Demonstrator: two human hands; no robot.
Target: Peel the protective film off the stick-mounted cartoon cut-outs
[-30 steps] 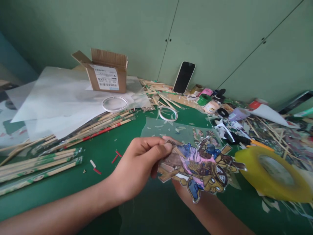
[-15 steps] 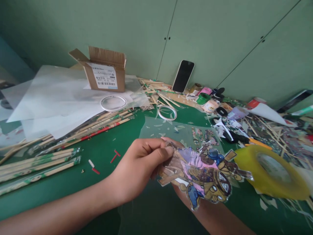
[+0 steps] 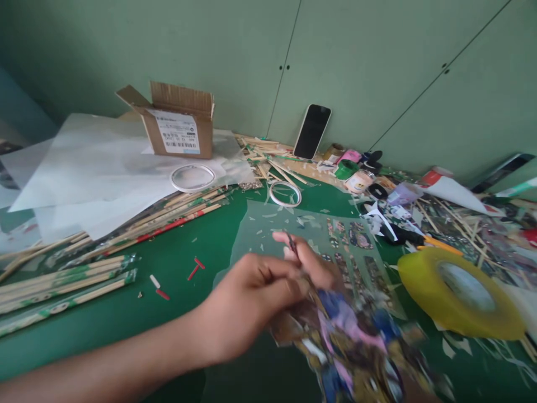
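A painted cut-out figure (image 3: 348,341), pink, blue and brown with a clear edge, is blurred at the lower right of centre. My left hand (image 3: 255,302) pinches its upper left end between thumb and fingers. Behind the figure, my right hand (image 3: 312,260) holds that same end from the far side, with one fingertip extended to the left; its palm is hidden. Beneath them lies a translucent sheet (image 3: 251,224) with small printed pieces (image 3: 359,235) and clear scraps on it.
Yellow tape roll (image 3: 419,291) at right. An open cardboard box (image 3: 201,134), white sheets (image 3: 92,162) and bundled sticks (image 3: 67,291) at left. Two white rings (image 3: 286,193) lie mid-table. A phone (image 3: 312,131) leans on the green wall. Scissors with orange handles (image 3: 442,245) and clutter, right.
The cut-out has moved down and slightly right, tilting downward. My left hand has shifted down and right. More of my right hand's fingers shows behind it.
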